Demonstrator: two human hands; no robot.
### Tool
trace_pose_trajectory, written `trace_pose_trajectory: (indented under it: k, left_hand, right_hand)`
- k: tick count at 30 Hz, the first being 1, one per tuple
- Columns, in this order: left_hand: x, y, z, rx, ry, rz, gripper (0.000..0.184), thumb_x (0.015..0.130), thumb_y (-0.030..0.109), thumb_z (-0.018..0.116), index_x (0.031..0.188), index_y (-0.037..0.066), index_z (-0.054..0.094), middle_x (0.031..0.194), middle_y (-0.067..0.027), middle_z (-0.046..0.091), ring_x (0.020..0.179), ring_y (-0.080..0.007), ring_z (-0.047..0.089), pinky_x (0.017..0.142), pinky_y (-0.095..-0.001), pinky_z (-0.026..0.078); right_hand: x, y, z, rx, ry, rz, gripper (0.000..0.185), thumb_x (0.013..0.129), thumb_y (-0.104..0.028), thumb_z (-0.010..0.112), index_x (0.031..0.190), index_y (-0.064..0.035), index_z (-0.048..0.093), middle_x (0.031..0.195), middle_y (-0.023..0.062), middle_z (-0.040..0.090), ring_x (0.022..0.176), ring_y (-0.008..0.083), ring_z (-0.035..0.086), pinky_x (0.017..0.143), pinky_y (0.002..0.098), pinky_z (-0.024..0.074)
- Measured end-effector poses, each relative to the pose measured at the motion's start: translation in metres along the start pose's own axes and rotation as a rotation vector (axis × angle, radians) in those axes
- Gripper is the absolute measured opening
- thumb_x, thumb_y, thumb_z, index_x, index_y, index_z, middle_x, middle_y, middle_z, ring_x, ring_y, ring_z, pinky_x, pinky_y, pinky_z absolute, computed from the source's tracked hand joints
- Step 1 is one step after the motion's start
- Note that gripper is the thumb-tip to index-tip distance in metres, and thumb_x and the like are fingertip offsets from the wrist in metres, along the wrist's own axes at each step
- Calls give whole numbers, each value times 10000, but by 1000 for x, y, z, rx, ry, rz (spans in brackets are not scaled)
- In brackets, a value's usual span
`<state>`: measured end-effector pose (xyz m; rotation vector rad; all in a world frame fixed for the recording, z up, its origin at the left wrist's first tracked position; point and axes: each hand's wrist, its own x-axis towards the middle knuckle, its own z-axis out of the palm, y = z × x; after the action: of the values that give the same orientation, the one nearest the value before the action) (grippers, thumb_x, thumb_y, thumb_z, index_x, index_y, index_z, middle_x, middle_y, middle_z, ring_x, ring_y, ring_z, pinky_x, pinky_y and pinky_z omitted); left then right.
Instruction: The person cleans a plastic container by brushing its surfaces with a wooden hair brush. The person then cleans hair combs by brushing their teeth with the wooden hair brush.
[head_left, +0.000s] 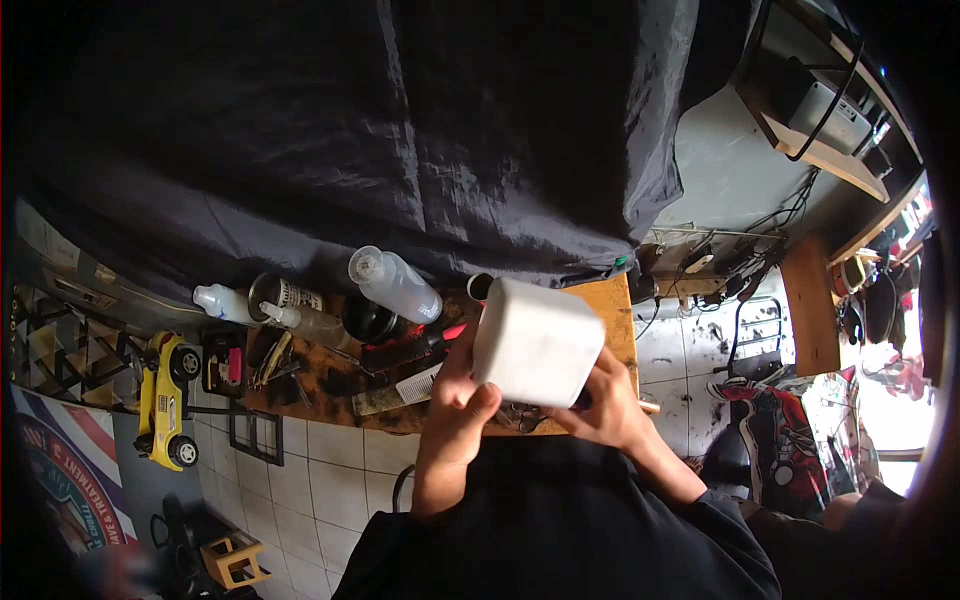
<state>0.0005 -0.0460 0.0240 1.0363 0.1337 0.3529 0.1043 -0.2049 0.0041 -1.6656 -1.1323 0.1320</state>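
Both hands hold a white box-like object (pixel 540 343) with rounded corners, raised over the wooden table (pixel 612 300). My left hand (pixel 458 410) grips its left side, the thumb lying against the lower left corner. Around the right side and lower edge wrap the fingers of my right hand (pixel 606 405), partly hidden behind it. What kind of object it is, I cannot tell. Just left of my left hand lies a pale comb (pixel 415 386), beside a black and red tool (pixel 410 350). A dark round-mouthed cup (pixel 480 287) shows behind the white object.
A clear spray bottle (pixel 395 285), a smaller clear bottle (pixel 305 322) and a white bottle (pixel 222 302) stand at the table's back left. Behind hangs a dark cloth (pixel 330 140). A yellow toy car (pixel 163 402) is at far left. Cables (pixel 750 270) run along the right wall.
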Motion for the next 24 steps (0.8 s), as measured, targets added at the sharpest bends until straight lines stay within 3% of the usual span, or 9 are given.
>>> trace_pose_trajectory:
  k: [2, 5, 12, 15, 17, 18, 19, 21, 24]
  left_hand:
    - [-2, -2, 12, 183, 132, 1, 850, 734, 299, 793, 1365, -17, 320, 1243, -111, 490, 1176, -184, 459, 974, -339, 389]
    - [3, 3, 18, 230, 146, -31, 852, 711, 270, 812, 1355, -4, 327, 1205, -119, 497, 1147, -193, 477, 942, -342, 417]
    - [6, 10, 18, 334, 90, 62, 890, 685, 255, 830, 1359, -2, 309, 1224, -142, 479, 1126, -227, 503, 922, -343, 439]
    - [6, 13, 18, 388, 67, 84, 907, 678, 269, 834, 1361, -4, 303, 1223, -154, 478, 1132, -237, 501, 931, -350, 436]
    - [5, 13, 18, 432, 22, 159, 919, 674, 275, 837, 1364, -6, 298, 1219, -160, 482, 1134, -242, 501, 936, -359, 435]
    - [5, 11, 15, 456, 7, 187, 927, 669, 280, 838, 1366, -4, 296, 1227, -159, 476, 1132, -243, 500, 939, -363, 434]
    - [4, 13, 15, 458, 6, 188, 927, 669, 280, 838, 1366, -4, 296, 1227, -159, 476, 1132, -243, 500, 939, -363, 434]
    - [1, 19, 16, 470, 71, 208, 917, 682, 300, 823, 1367, 0, 293, 1224, -148, 475, 1125, -237, 500, 937, -364, 433]
    - [-4, 23, 12, 421, 302, 247, 945, 701, 425, 777, 1375, 5, 266, 1196, -132, 469, 1094, -220, 502, 919, -354, 434]
  right_hand:
    - [-6, 4, 10, -79, -59, 5, 503, 638, -125, 745, 1105, -18, 593, 1057, 236, 576, 921, 394, 607, 790, 426, 529]
    - [11, -26, -1, 215, -99, 162, 558, 671, -146, 778, 1151, 15, 545, 1061, 196, 609, 961, 320, 625, 755, 386, 525]
    - [10, -26, -2, 468, -62, 152, 500, 745, -208, 775, 1122, 36, 556, 1005, 136, 640, 895, 252, 633, 735, 344, 513]
    - [10, -27, -18, 565, -91, 195, 413, 770, -191, 756, 1062, 41, 578, 896, 130, 645, 767, 211, 642, 621, 303, 512]
    - [12, -28, -36, 778, -377, 718, 346, 795, -182, 733, 1014, 41, 584, 757, 117, 622, 632, 149, 613, 501, 262, 467]
    - [7, -23, -27, 892, -262, 593, 265, 799, -140, 715, 951, 37, 590, 640, 91, 565, 507, 115, 537, 398, 242, 386]
    - [4, -21, -22, 893, -261, 590, 265, 799, -140, 715, 951, 37, 590, 640, 91, 565, 507, 115, 537, 398, 242, 386]
    - [1, -19, -16, 1351, -175, 602, 279, 802, -111, 686, 995, 48, 561, 629, 85, 540, 477, 125, 496, 366, 246, 352]
    - [-6, -5, -16, 1450, -27, 687, 516, 753, -193, 719, 1125, 35, 442, 782, 82, 472, 425, 115, 401, 318, 240, 288]
